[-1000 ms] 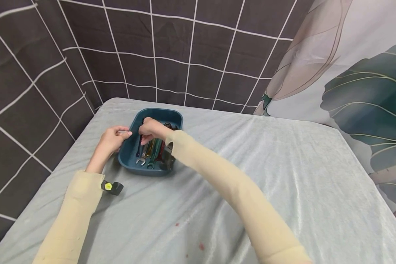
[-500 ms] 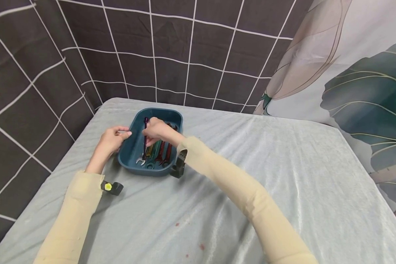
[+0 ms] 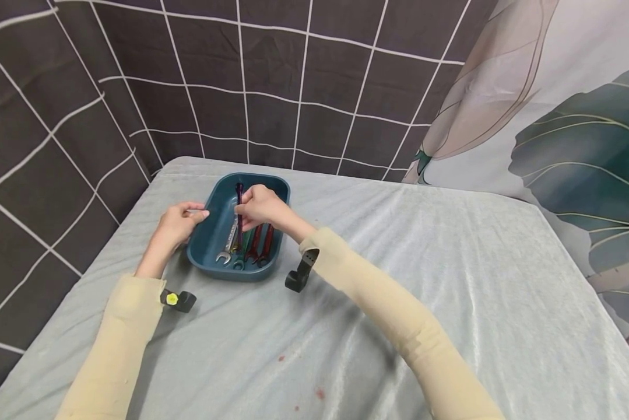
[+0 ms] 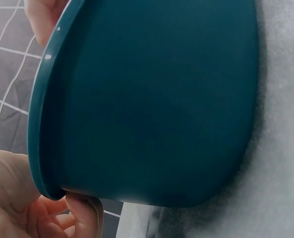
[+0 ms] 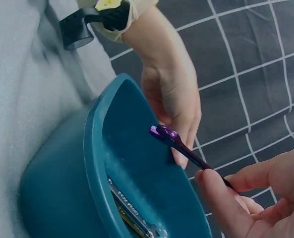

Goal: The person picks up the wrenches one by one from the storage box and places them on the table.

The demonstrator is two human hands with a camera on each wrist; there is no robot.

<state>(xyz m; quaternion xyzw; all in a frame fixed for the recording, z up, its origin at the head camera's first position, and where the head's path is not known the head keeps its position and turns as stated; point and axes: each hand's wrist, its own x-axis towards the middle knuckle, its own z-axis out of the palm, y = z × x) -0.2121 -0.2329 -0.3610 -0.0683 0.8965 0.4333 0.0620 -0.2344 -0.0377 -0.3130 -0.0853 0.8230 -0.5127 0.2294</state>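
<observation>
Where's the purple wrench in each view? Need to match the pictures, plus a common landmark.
Head: purple wrench left of centre, about mid-height, seen against the blue bin, pinched by the right hand.
Left wrist: not in it; the bin's wall fills most of the picture.
Right wrist: just right of centre, slanting down rightward into the right hand.
Shared landmark: the blue bin, in all three.

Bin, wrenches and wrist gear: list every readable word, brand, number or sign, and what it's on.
Nothing legible.
Silver wrench: markings along its shank, too small to read.
Yellow sticker on the left wrist camera: marks, too blurred to read.
Purple wrench, blue bin: no text visible.
</observation>
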